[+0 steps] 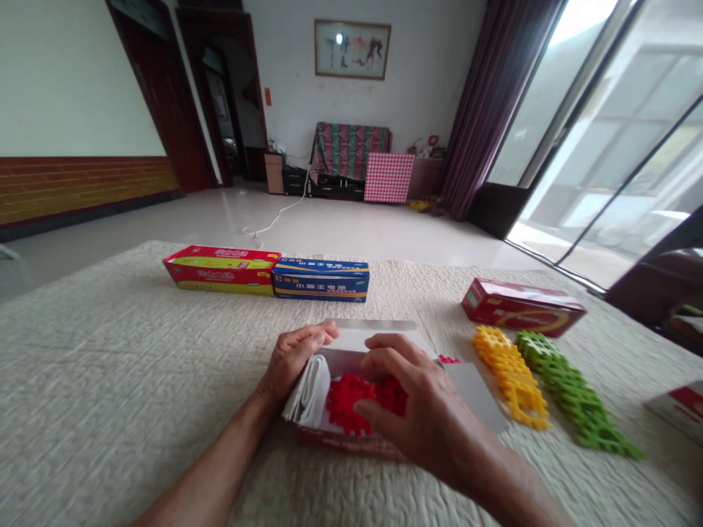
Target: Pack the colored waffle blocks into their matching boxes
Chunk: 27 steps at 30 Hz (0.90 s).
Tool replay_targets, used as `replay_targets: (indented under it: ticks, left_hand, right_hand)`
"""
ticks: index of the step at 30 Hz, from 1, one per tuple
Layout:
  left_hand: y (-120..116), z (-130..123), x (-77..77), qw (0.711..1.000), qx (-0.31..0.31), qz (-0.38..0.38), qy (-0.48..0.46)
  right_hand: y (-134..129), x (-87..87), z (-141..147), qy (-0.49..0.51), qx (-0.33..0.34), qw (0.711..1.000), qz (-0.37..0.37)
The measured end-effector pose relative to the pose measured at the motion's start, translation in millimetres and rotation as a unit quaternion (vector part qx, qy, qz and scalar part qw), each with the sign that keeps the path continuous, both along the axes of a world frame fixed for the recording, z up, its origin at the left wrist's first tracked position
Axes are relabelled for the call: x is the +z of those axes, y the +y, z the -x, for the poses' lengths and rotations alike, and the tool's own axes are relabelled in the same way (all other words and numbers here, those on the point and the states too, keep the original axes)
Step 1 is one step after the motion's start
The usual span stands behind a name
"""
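An open cardboard box (351, 443) lies in front of me on the quilted cover, its flaps folded out. Inside are red gear-shaped plastic pieces (349, 405), and a folded white paper or bag (315, 391) is tucked against the left wall. My left hand (299, 355) is closed around the box's far left edge, beside that white fold. Over the right half of the box hovers my right hand (414, 388), thumb and fingers apart. Its thumb tip is in front of the red pieces; whether it touches them is unclear, and the hand covers part of them.
To the right lie a row of yellow pieces (510, 373) and a row of green pieces (574, 391). Behind them is a dark red box (521, 307); another box (681, 410) sits at the right edge. A red-yellow box (222, 271) and a blue box (321, 280) stand at the back left.
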<state>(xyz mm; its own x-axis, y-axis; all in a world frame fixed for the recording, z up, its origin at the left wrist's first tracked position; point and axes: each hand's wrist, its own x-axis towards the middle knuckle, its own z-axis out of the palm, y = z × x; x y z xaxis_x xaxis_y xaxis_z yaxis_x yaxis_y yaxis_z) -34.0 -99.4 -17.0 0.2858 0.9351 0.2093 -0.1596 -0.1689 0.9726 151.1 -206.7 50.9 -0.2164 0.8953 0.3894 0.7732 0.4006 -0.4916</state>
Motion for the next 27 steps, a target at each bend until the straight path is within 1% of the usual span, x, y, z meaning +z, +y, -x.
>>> replay_targets:
  ticks: [3, 6, 8, 10, 12, 14, 16, 18, 20, 22, 25, 27]
  left_hand:
    - [0.2, 0.7, -2.0, 1.0, -0.004, -0.009, 0.007]
    - [2.2, 3.6, -2.2, 0.999, -0.007, -0.034, 0.031]
    - [4.4, 6.8, 1.3, 0.995, -0.005, -0.08, 0.067]
    - [6.2, 10.4, 9.2, 0.981, -0.008, -0.164, 0.106]
    - [6.7, 13.4, 21.3, 0.954, -0.018, -0.26, 0.145]
    - [5.5, 15.5, 35.2, 0.916, -0.035, -0.347, 0.196]
    - [2.8, 16.5, 47.5, 0.876, -0.04, -0.417, 0.238]
    - [-0.6, 16.3, 55.1, 0.846, -0.047, -0.454, 0.277]
    - [-3.6, 14.6, 56.6, 0.826, -0.055, -0.467, 0.31]
    - [-5.1, 11.3, 53.2, 0.811, -0.058, -0.476, 0.336]
    - [-4.0, 6.3, 44.5, 0.793, -0.051, -0.49, 0.357]
    - [-1.9, 4.8, 39.8, 0.79, -0.044, -0.495, 0.359]
  right_hand:
    - [0.9, 12.1, -14.8, 0.02, -0.046, 0.996, -0.073]
    - [5.3, 23.7, -41.7, 0.02, -0.116, 0.979, -0.165]
    - [8.7, 27.8, -62.3, 0.004, -0.168, 0.965, -0.204]
    - [11.3, 28.5, -82.5, -0.015, -0.219, 0.953, -0.208]
    - [13.1, 26.1, -101.7, -0.033, -0.258, 0.948, -0.183]
    - [14.5, 20.8, -119.8, -0.056, -0.278, 0.949, -0.14]
    - [15.9, 13.7, -135.3, -0.081, -0.269, 0.956, -0.085]
    - [16.8, 6.0, -145.6, -0.105, -0.243, 0.964, -0.018]
    - [17.1, -1.4, -148.8, -0.13, -0.204, 0.969, 0.056]
    - [17.0, -8.4, -145.7, -0.147, -0.166, 0.969, 0.112]
    - [16.9, -18.5, -136.8, -0.156, -0.129, 0.968, 0.149]
    - [17.4, -24.3, -132.7, -0.161, -0.118, 0.967, 0.16]
